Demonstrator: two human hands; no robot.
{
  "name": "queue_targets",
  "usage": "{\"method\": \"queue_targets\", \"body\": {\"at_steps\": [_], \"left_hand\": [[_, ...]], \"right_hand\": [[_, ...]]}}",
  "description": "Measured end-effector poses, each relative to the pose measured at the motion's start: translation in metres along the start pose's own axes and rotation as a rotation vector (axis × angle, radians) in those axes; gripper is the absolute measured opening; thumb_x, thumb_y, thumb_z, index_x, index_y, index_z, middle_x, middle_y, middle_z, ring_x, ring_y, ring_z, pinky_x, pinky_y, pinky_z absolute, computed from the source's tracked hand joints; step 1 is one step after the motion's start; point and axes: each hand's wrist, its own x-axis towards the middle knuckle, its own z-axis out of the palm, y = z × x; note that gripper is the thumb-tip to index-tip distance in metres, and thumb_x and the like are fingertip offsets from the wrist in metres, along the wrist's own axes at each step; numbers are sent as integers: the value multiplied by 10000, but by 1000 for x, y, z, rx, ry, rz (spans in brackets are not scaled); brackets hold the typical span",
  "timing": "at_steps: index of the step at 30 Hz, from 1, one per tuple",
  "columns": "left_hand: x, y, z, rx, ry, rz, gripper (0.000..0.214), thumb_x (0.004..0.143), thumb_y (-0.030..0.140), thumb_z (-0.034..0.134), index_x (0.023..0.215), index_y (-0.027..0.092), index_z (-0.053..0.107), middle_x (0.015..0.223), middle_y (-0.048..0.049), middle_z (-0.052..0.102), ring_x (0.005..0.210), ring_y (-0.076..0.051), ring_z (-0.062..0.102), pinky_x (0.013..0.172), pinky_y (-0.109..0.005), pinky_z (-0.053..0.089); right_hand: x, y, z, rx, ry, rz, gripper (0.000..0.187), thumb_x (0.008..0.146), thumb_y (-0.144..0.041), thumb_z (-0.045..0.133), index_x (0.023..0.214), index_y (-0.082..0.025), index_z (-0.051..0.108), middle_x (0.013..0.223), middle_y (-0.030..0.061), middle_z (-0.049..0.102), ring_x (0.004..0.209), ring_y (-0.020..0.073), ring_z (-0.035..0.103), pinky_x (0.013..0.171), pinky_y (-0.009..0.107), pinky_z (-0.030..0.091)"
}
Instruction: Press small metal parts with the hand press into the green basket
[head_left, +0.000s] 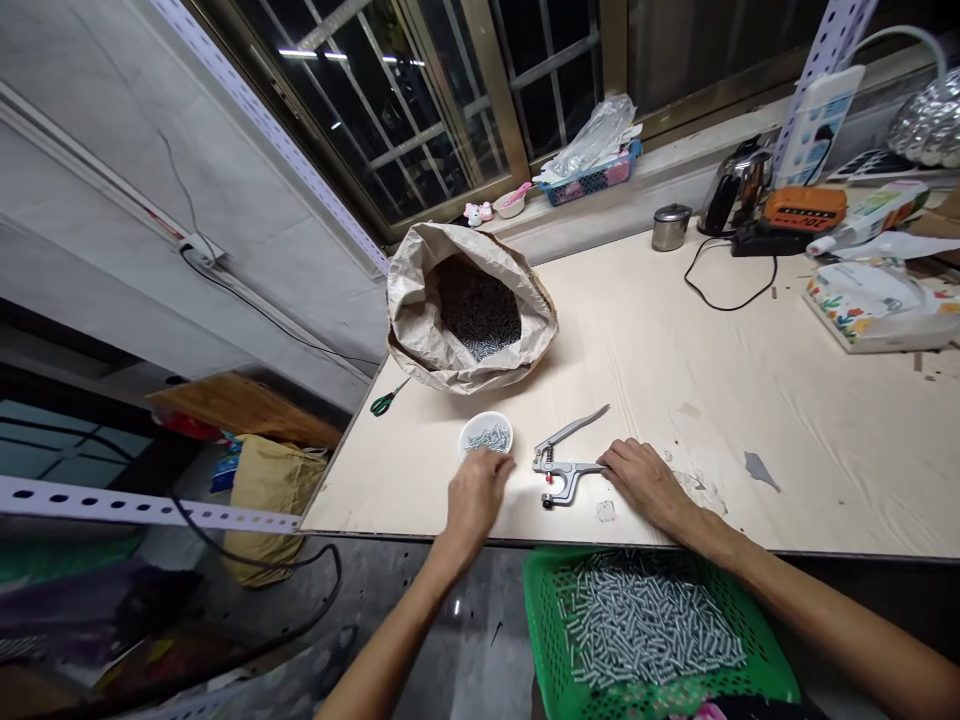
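A pair of silver hand press pliers lies on the table with its two handles spread apart. My right hand rests on the tabletop, fingers closed on the end of the lower handle. To the left stands a small white bowl holding many small silver metal pieces. At the near rim of this bowl is my left hand, its fingertips pinched together. Whatever they hold, if anything, is too small to make out.
An open paper sack of small metal pieces stands behind the bowl. Green-handled scissors lie left. Below the table edge sits a green basket of metal tubes. A lidded metal cup, kettle and tissue pack stand back right.
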Motion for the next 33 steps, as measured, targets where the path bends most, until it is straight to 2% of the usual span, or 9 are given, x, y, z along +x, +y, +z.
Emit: {"method": "queue_targets", "body": {"at_steps": [2,6,9,13,19,23,26,30,33], "left_hand": [[29,-22,0,121,60,-109,241,902,244,464,906,188,699,915,-71,653,934,-197,579,749,-264,425],[65,-48,10,196,15,-197,260,901,225,446,903,177,701,942,-76,654,941,-188,577,718,-252,402],[73,-49,20,214,-15,-200,228,879,231,483,920,182,702,987,-84,660,987,-205,570,694,-258,399],[76,-47,26,238,-23,-196,213,864,211,496,850,179,706,969,-92,666,979,-216,578,668,-263,398],[75,-57,21,118,72,-190,198,859,250,520,831,176,702,941,-79,690,922,-205,600,719,-271,414],[72,-68,11,-72,111,-276,186,825,264,550,817,161,704,885,-79,714,810,-183,626,693,-251,421],[66,-67,4,-381,91,-349,208,781,310,576,776,137,693,746,-58,697,667,-151,603,629,-235,426],[46,-38,2,-920,-13,-394,366,644,454,700,743,102,675,636,-19,629,511,-90,497,530,-218,415],[27,-4,7,-1123,-38,-354,414,573,458,769,767,102,690,650,-13,623,521,-80,487,515,-209,410]], "right_hand": [[0,0,1,-6,14,-5,136,896,-140,467,847,-191,583,823,50,589,791,204,511,684,326,339],[0,0,3,-18,38,-14,164,907,-141,441,839,-199,579,812,48,585,776,200,508,675,327,337],[0,0,5,-26,55,-16,182,916,-146,421,843,-204,577,811,48,583,772,198,503,676,327,335],[1,-1,6,-32,58,-13,169,916,-153,430,848,-201,578,814,49,579,775,198,499,680,327,334],[2,-4,6,-40,44,0,147,902,-146,455,847,-195,582,815,50,582,780,205,503,684,332,344],[2,-4,7,-56,36,-1,154,899,-138,451,847,-187,588,822,57,582,786,208,502,691,339,348],[1,-3,6,-38,21,17,162,902,-147,448,854,-186,598,823,61,582,792,211,502,694,343,351],[4,-10,-6,117,49,39,157,919,-250,479,994,-189,604,931,76,605,871,220,520,755,363,374],[13,-26,-21,318,100,34,237,941,-328,464,1076,-179,590,967,83,622,918,218,529,796,375,389]]}}
